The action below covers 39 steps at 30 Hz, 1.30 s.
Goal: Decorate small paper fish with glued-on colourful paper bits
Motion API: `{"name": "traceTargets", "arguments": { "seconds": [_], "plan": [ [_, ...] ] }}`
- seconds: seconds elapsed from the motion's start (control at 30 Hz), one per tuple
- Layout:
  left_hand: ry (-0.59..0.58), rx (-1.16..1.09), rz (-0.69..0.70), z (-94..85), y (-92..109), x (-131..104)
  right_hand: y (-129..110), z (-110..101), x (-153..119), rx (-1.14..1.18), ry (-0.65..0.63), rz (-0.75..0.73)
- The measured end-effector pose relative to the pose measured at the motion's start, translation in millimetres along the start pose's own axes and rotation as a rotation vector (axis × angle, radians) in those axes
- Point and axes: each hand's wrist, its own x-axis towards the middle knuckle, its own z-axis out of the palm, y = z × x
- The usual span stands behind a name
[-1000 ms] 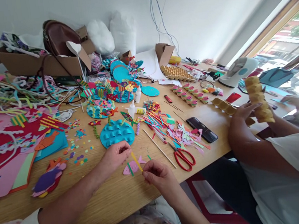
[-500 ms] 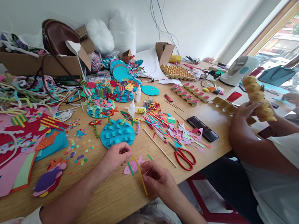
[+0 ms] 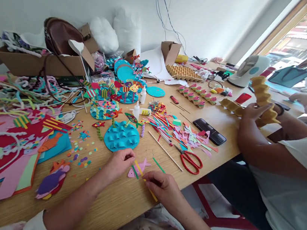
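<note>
Between my two hands is a narrow yellow paper strip, held slantwise over the table. My left hand pinches its upper end. My right hand has thumb and fingertips closed on it lower down, and its free end sticks out below. Just behind the strip lies a pink paper fish with a green strip across its body; the yellow strip partly hides it. Another green strip rests on the tabletop to the right. Beyond my left hand stands a blue round base with raised curled bumps.
Red-handled scissors, a wooden stick and a black phone lie to the right, near paper scraps. Glue bottles stand farther back. At the right, another person's hands hold an egg-carton piece.
My right hand's fingers have shifted slightly on the yellow strip, which now lies across the pink fish. More of the loose green strip shows. The other person's egg-carton piece has turned a little.
</note>
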Motion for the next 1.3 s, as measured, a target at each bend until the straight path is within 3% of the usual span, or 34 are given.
{"name": "traceTargets", "arguments": {
  "seconds": [0.23, 0.43, 1.3],
  "plan": [
    [0.001, 0.22, 0.04, -2.1, 7.8, -5.6, -1.3, 4.6, -2.8, -0.107, -0.011, 0.011],
    [-0.026, 0.314, 0.051, -0.1, 2.5, -6.1, -5.3, 6.0, -2.7, -0.128, -0.038, 0.01],
    [-0.02, 0.392, 0.057, 1.6, 5.3, -7.2, -7.4, 7.5, -1.9, -0.24, -0.053, -0.035]
  ]
}}
